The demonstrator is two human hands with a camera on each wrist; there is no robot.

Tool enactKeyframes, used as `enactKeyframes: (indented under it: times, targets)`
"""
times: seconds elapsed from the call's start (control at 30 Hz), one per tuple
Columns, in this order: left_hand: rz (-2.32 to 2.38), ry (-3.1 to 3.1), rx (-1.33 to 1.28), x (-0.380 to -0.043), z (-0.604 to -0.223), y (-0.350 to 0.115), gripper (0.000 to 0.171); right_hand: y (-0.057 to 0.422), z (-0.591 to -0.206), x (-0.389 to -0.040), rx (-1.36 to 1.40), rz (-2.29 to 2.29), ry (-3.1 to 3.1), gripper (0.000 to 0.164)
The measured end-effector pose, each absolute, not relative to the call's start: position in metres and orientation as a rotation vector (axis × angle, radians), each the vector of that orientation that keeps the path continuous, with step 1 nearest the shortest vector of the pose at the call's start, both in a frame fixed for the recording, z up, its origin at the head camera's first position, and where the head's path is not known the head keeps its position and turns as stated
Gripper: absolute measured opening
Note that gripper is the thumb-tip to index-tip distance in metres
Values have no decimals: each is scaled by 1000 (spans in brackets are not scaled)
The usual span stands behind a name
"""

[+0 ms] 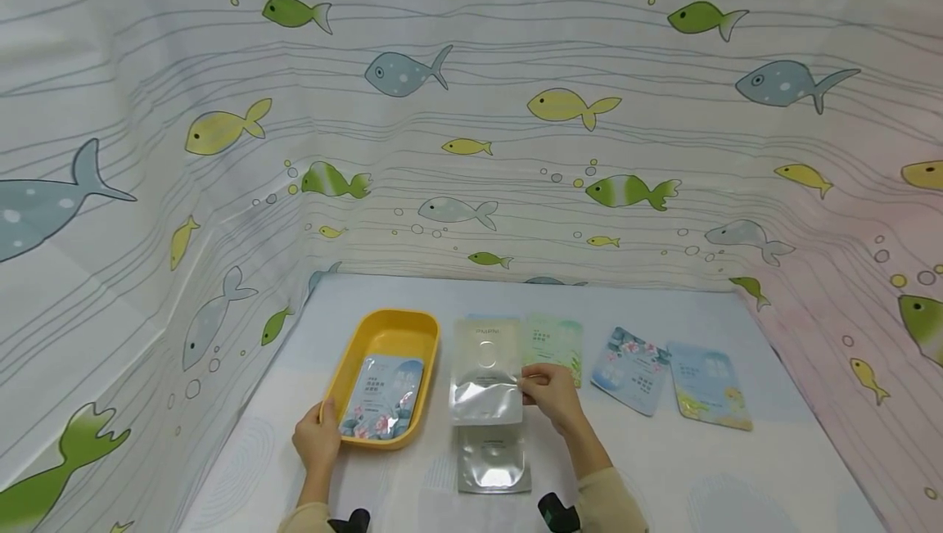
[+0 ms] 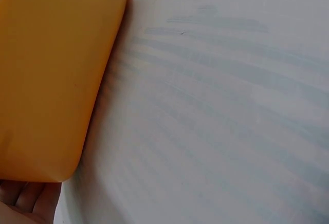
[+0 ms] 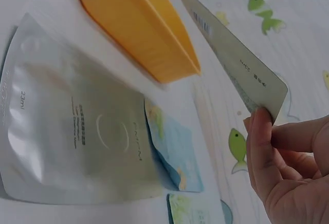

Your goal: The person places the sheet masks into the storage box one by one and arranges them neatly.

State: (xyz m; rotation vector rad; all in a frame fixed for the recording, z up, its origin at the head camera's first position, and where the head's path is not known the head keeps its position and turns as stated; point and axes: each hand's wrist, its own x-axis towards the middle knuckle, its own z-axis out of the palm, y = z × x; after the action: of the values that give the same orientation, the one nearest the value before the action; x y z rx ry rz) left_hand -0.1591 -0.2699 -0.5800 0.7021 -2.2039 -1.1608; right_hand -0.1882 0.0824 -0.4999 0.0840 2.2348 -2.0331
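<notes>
My left hand [image 1: 318, 439] grips the near left rim of a yellow plastic tray [image 1: 401, 336]; its curled fingers show below the tray's end in the left wrist view. Inside the tray lies a blue floral face mask packet [image 1: 383, 398]. My right hand [image 1: 552, 395] pinches the edge of a pale gold and silver face mask packet [image 3: 247, 70] between thumb and fingers. That packet is raised off the table, seen nearly edge-on in the right wrist view. Beneath it a similar silver face mask packet [image 1: 495, 451] lies flat, partly hidden in the head view.
To the right lie a green packet [image 1: 556, 345], a blue floral packet [image 1: 629, 373] and a blue-yellow packet [image 1: 710, 386]. Another blue packet [image 3: 177, 147] is mostly hidden behind the raised one in the head view. Fish-patterned sheeting [image 1: 471, 181] surrounds the white table [image 1: 611, 467].
</notes>
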Motion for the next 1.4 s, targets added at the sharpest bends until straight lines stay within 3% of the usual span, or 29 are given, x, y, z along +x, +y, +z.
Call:
enactKeyframes:
  times: [0.5, 1.4]
  targets:
    - [-1135, -2201, 669, -158, -577, -268, 26, 36, -506, -198, -79, -1988, 2177, 22]
    - [-1157, -2184, 680, -158, -580, -270, 27, -34, -521, -192, 4, -1969, 2230, 15]
